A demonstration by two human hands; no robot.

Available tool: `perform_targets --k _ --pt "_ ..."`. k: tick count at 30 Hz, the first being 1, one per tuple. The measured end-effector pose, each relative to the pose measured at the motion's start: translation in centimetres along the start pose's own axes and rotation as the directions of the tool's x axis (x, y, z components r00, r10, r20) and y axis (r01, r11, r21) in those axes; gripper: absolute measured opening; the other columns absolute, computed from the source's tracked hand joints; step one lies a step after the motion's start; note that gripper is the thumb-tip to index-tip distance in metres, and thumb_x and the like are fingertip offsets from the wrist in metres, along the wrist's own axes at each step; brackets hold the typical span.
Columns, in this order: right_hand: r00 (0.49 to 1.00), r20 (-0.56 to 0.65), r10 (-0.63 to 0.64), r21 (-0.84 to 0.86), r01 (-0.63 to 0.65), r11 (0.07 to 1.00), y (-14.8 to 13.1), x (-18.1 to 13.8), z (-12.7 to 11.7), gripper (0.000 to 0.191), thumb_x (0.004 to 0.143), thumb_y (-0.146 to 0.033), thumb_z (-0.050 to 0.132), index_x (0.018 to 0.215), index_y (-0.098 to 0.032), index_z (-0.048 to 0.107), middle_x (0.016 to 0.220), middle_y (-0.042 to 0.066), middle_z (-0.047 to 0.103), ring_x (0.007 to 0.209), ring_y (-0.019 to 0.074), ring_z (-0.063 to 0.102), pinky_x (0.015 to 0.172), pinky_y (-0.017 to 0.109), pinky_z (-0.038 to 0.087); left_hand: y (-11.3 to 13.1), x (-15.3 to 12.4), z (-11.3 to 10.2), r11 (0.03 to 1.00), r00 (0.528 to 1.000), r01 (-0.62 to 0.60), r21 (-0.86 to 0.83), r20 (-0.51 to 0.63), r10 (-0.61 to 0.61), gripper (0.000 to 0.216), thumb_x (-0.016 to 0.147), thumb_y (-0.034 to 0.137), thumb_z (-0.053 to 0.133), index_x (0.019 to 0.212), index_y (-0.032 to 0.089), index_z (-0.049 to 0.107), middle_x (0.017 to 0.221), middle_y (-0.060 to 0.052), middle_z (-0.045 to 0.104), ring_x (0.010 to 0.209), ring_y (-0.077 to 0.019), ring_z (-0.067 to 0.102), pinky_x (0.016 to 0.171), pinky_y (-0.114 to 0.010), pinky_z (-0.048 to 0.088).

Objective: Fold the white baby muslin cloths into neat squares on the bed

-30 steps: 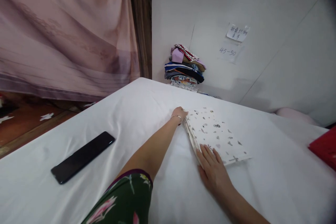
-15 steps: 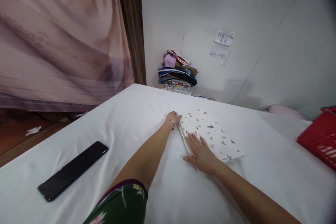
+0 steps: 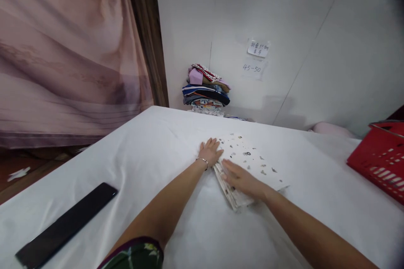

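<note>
A white cloth (image 3: 252,159) with small dark and grey prints lies folded in layers on the white-covered table (image 3: 151,151). My left hand (image 3: 210,151), with a bracelet at the wrist, rests on its upper left corner, fingers spread. My right hand (image 3: 241,178) is over the near left part of the cloth, its fingers stretched out and slightly blurred. Whether the right palm presses on the fabric or hovers just above it I cannot tell. The layered left edge of the fold shows beneath both hands.
A long black flat object (image 3: 67,225) lies at the table's left. Behind the far edge stands a stack of folded clothes (image 3: 206,88) by the wall. A red basket (image 3: 378,155) is at the right. A pink curtain (image 3: 69,50) hangs at the left.
My left hand has gone from gripping the cloth's corner to lying spread on it. My right hand has shifted slightly up and right from the left edge. The view has turned a little.
</note>
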State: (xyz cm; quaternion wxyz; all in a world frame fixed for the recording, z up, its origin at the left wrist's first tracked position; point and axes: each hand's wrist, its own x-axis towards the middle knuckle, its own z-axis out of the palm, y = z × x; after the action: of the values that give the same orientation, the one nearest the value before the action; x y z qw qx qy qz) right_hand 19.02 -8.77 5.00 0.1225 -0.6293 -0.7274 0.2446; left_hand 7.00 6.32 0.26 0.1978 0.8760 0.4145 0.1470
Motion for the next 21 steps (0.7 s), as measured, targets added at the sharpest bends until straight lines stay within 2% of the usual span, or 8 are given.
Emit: perform_targets --k 2,4,7,9,12,16,19,21 --pt "0.993 -0.096 0.073 -0.058 -0.079 0.995 1.5 1.3 -1.6 0.067 0.088 -0.058 0.024 0.142 -0.018 0.024 0.149 0.007 0.014 0.136 0.0213 0.009 0.109 0.043 0.012 -0.4 0.0 0.3 1.000 1.000 0.006 0.009 0.002 -0.006 0.050 0.088 0.049 0.032 0.133 0.028 0.037 0.148 -0.001 0.020 0.137 -0.0205 0.008 0.108 -0.050 0.002" --pt "0.972 -0.189 0.138 -0.189 -0.174 0.967 3.6 2.8 -2.5 0.066 0.088 -0.057 0.025 0.141 -0.018 0.026 0.149 0.007 0.012 0.137 0.0225 0.005 0.109 0.046 0.007 -0.5 0.0 0.2 1.000 1.000 0.011 0.019 0.022 -0.012 0.053 0.088 0.051 0.028 0.135 0.028 0.034 0.149 0.000 0.018 0.137 -0.0211 0.007 0.108 -0.050 0.003" --pt "0.942 -0.218 0.257 -0.303 -0.315 0.899 6.9 4.4 -2.4 0.065 0.088 -0.056 0.024 0.141 -0.018 0.027 0.149 0.007 0.013 0.137 0.0232 0.005 0.108 0.048 0.005 -0.6 0.0 0.2 0.999 0.999 0.011 0.050 0.043 -0.013 0.056 0.088 0.052 0.023 0.137 0.027 0.030 0.150 0.000 0.015 0.137 -0.0221 0.005 0.108 -0.052 0.005" --pt "0.937 -0.215 0.275 -0.310 -0.332 0.891 8.4 5.0 -1.7 0.065 0.088 -0.057 0.022 0.141 -0.019 0.027 0.149 0.005 0.013 0.137 0.0223 0.006 0.108 0.049 0.006 -0.6 0.0 0.2 0.998 0.999 0.011 0.070 0.045 -0.014 0.057 0.088 0.053 0.021 0.138 0.027 0.028 0.150 0.001 0.014 0.137 -0.0224 0.005 0.108 -0.053 0.007" --pt "0.941 -0.231 0.248 -0.237 -0.302 0.924 9.2 5.4 -1.2 0.065 0.087 -0.059 0.027 0.140 -0.021 0.029 0.149 0.004 0.014 0.137 0.0230 0.007 0.107 0.050 0.004 -0.7 0.0 0.3 0.997 0.999 0.019 0.074 0.047 -0.023 0.057 0.088 0.054 0.020 0.139 0.027 0.027 0.150 0.001 0.014 0.137 -0.0225 0.005 0.108 -0.053 0.008" --pt "0.925 -0.247 0.289 0.022 -0.293 0.956 9.2 4.5 -2.6 0.059 0.084 -0.056 0.038 0.133 -0.023 0.042 0.146 0.003 0.026 0.136 0.0221 0.014 0.110 0.042 0.008 -0.5 0.2 0.0 0.998 0.997 0.031 0.052 0.070 -0.034 0.056 0.088 0.052 0.024 0.138 0.027 0.029 0.150 0.001 0.013 0.138 -0.0215 0.004 0.107 -0.053 0.008" --pt "0.872 -0.317 0.373 0.125 -0.351 0.928 9.9 1.7 -3.9 0.059 0.086 -0.054 0.032 0.134 -0.021 0.041 0.145 0.003 0.029 0.134 0.0203 0.021 0.109 0.034 0.018 -0.2 0.3 -0.6 0.998 0.993 0.057 -0.010 0.108 -0.056 0.057 0.086 0.053 0.031 0.136 0.026 0.033 0.150 -0.001 0.014 0.138 -0.0223 0.004 0.108 -0.052 0.010" --pt "0.819 -0.353 0.453 0.186 -0.413 0.891 10.8 -0.9 -4.2 0.060 0.086 -0.053 0.033 0.134 -0.018 0.041 0.142 0.007 0.035 0.129 0.0227 0.032 0.106 0.034 0.024 0.0 0.2 -0.9 0.991 0.995 0.096 -0.091 0.041 -0.093 0.058 0.084 0.053 0.037 0.133 0.022 0.038 0.150 -0.004 0.015 0.137 -0.0229 0.006 0.109 -0.046 0.013"
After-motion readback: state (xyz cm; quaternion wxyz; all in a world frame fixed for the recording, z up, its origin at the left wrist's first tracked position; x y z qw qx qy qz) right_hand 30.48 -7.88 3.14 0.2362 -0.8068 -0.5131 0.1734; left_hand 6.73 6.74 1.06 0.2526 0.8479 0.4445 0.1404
